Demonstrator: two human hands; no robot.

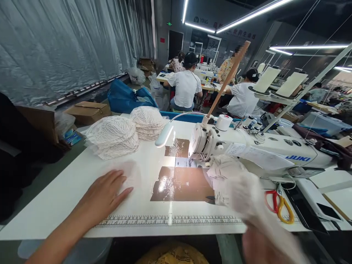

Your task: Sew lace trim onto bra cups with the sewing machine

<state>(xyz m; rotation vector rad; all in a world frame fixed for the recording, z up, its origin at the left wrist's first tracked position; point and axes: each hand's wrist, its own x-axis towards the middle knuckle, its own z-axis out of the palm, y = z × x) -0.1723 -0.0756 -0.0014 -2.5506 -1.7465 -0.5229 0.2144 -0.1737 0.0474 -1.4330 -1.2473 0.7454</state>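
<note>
My left hand lies flat, fingers stretched out, on a thin whitish see-through piece on the white table. My right hand, smeared by motion at the lower right, has a blurred white fabric piece in its grasp; the fabric hides most of the fingers. Behind it, a pile of pale fabric pieces sits beside the sewing machine. Dark pointed tips poke out at that pile's left. Two stacks of white textured, rounded fabric pieces, a nearer stack and a farther stack, stand at the back left.
Scissors with red and yellow handles lie right of the fabric. A ruler strip runs along the front edge. Brown sheeting covers the surface before the needle. A lamp and a wooden stick rise nearby. Co-workers sit beyond.
</note>
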